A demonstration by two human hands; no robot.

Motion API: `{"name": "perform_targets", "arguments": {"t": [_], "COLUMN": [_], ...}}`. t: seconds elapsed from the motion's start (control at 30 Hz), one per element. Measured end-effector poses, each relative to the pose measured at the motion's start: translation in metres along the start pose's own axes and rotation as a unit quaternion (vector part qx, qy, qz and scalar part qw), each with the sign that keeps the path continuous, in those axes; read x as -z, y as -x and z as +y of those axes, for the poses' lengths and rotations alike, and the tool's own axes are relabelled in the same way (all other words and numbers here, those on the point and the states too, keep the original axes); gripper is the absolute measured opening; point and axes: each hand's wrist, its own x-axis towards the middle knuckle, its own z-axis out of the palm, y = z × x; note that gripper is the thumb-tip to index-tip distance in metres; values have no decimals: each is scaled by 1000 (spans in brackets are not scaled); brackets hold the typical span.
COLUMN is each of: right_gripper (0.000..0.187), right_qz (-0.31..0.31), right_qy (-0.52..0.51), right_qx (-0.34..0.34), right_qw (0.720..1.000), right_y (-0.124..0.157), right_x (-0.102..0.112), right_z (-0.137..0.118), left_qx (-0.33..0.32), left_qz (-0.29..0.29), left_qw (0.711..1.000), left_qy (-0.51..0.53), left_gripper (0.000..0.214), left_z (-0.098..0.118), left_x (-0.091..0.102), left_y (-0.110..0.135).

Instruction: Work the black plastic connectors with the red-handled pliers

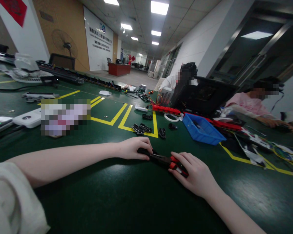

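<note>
My right hand point(194, 172) is closed around the red and black handles of a pair of pliers point(162, 158), whose jaws point left. My left hand point(136, 148) pinches a small black part point(143, 151) close to the jaw tips. Fingers hide much of that part, and I cannot tell whether the jaws grip it. Beyond my hands lie several black parts point(141, 128) inside a yellow taped outline, with another black part point(162, 132) at the outline's corner.
A blue bin point(202, 130) stands right of the black parts, near a white ring point(171, 117) and a red strip point(166, 110). A power strip point(29, 118) lies at left. Two people point(249, 104) sit across the green table, one behind a large black case point(202, 94).
</note>
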Motion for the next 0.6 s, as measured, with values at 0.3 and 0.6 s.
{"name": "perform_targets", "arguments": {"t": [0.3, 0.6], "right_gripper": [39, 26], "right_qz": [38, 46], "right_qy": [-9, -17], "right_qx": [16, 13], "right_qw": [999, 999], "right_y": [0, -3], "right_x": [-4, -1], "right_z": [4, 5], "left_qx": [-3, -6], "left_qz": [3, -2], "left_qw": [1000, 1000], "left_qy": [-2, -12], "left_gripper": [18, 18], "left_z": [0, -3], "left_x": [-1, -1], "left_y": [0, 0]}}
